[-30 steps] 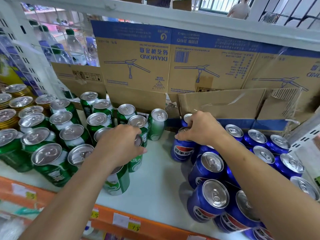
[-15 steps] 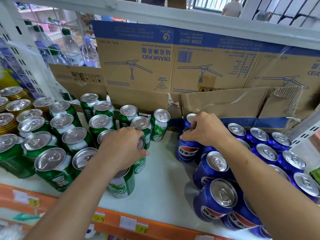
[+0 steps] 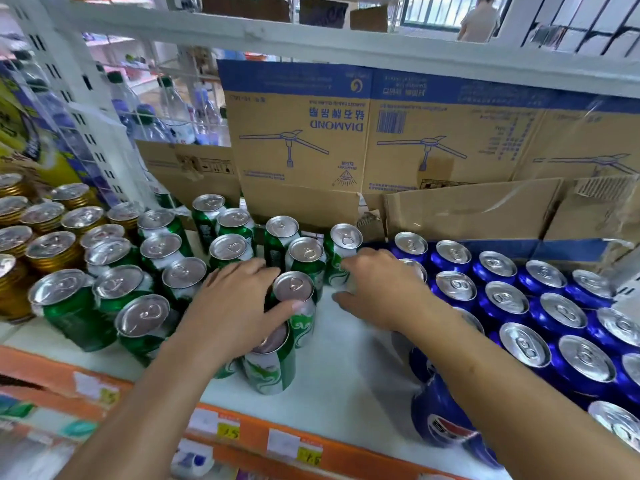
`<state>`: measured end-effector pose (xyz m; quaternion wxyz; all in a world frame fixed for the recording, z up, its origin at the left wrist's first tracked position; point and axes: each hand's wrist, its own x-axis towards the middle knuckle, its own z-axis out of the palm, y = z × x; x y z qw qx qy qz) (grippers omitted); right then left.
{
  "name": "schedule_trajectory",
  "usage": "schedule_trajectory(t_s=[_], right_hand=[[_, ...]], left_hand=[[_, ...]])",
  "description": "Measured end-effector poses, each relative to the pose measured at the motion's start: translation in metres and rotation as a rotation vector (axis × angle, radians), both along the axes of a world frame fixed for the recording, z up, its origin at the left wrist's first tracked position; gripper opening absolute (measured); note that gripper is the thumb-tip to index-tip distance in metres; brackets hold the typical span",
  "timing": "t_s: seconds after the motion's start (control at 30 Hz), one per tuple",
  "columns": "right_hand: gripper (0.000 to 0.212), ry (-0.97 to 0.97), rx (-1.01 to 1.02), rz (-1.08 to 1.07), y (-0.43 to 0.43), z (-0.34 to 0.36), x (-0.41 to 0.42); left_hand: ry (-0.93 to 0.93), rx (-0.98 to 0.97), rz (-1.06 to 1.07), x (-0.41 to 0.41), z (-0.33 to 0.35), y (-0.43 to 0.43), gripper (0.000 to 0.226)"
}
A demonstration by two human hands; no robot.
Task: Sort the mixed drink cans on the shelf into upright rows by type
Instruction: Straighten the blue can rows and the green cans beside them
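Upright green cans (image 3: 152, 268) fill the shelf's left-centre, and upright blue cans (image 3: 505, 303) stand in rows at the right. My left hand (image 3: 235, 306) wraps a green can (image 3: 296, 299) in the middle, thumb on its front and fingers behind it. Just in front of that stands another green can (image 3: 273, 368), partly under my wrist. My right hand (image 3: 377, 289) reaches left to the rightmost green can (image 3: 341, 258) at the back, with fingers and thumb on either side of its lower body. A blue can (image 3: 440, 417) stands near the front edge under my right forearm.
Gold cans (image 3: 52, 247) crowd the far left. Cardboard boxes (image 3: 304, 150) wall off the back of the white shelf (image 3: 346, 358). An orange front edge (image 3: 346, 455) carries price tags. Water bottles (image 3: 173, 112) stand behind a wire grid at upper left.
My right hand left the blue cans and moved left to the rightmost green can. My left hand stayed on the middle green can. The view shifted, showing more blue cans upright at the right.
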<state>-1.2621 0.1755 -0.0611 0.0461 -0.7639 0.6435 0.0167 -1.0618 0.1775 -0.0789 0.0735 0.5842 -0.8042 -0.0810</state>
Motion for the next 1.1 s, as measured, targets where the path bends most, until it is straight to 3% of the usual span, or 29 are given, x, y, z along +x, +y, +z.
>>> schedule_trajectory(t_s=[0.07, 0.2, 0.27, 0.47, 0.6, 0.67, 0.8, 0.9, 1.0, 1.1], right_hand=[[0.038, -0.004, -0.013, 0.049, 0.001, 0.0, 0.014], [0.015, -0.249, 0.115, 0.164, -0.001, -0.004, 0.038], [0.016, -0.265, 0.145, 0.196, -0.001, -0.009, 0.047], [0.013, -0.418, 0.106, 0.127, -0.003, -0.014, 0.042], [0.024, -0.573, -0.097, -0.092, -0.017, -0.014, 0.049], [0.023, -0.554, -0.163, -0.208, -0.033, -0.019, 0.056], [0.018, -0.337, -0.039, -0.31, -0.064, -0.028, 0.068], [0.027, -0.26, -0.068, -0.388, -0.07, -0.027, 0.075], [0.042, -0.234, -0.085, -0.454, -0.066, -0.021, 0.081], [0.039, -0.27, -0.117, -0.459, -0.059, -0.014, 0.083]], left_hand=[[0.035, 0.013, 0.032, 0.01, 0.002, 0.01, 0.066], [0.0, 0.051, 0.053, 0.032, 0.008, 0.027, 0.057], [0.004, 0.058, 0.08, 0.041, 0.011, 0.031, 0.05], [0.054, 0.019, 0.042, 0.048, 0.023, 0.01, 0.034], [-0.016, 0.044, -0.074, 0.043, 0.028, -0.026, 0.038], [-0.046, 0.088, -0.134, 0.043, 0.029, -0.045, 0.043], [-0.105, 0.106, -0.246, 0.05, 0.031, -0.082, 0.035], [-0.121, 0.098, -0.335, 0.048, 0.03, -0.111, 0.042], [-0.148, 0.072, -0.422, 0.03, 0.029, -0.136, 0.047], [-0.191, 0.113, -0.496, 0.002, 0.029, -0.151, 0.051]])
